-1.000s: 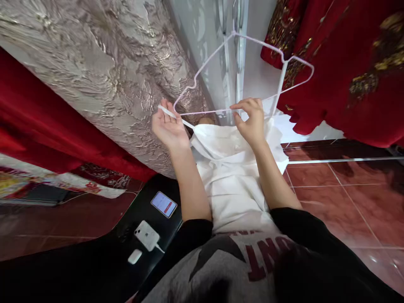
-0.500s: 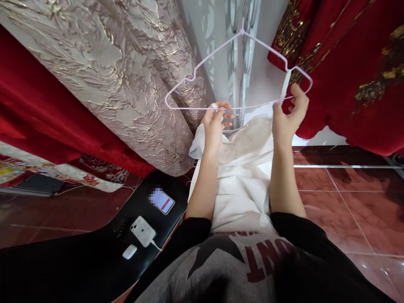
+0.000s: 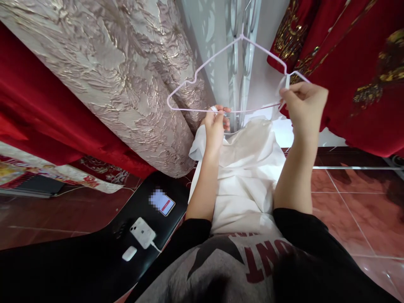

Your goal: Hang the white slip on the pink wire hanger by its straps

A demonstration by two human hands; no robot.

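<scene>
A thin pale wire hanger (image 3: 202, 69) hangs in front of me, hook at the top. A white garment (image 3: 246, 168) droops below it, down to my lap. My left hand (image 3: 215, 124) is closed on a white strap of the garment, right at the hanger's bottom bar. My right hand (image 3: 305, 105) is raised at the hanger's right shoulder, fingers pinched on the other white strap there. The strap runs up over the hanger's notch.
A gold-embossed cloth (image 3: 104, 63) and red fabric (image 3: 38, 109) hang at left. Red garments with gold trim (image 3: 353, 63) hang at right. A black surface (image 3: 94, 256) at lower left holds two phones (image 3: 162, 203) and a white charger (image 3: 129, 253). Red floor tiles (image 3: 350, 202) lie below.
My left hand moved from the hanger's left end to its middle, taking its strap along. My right hand went from the middle up to the hanger's right shoulder with the other strap.
</scene>
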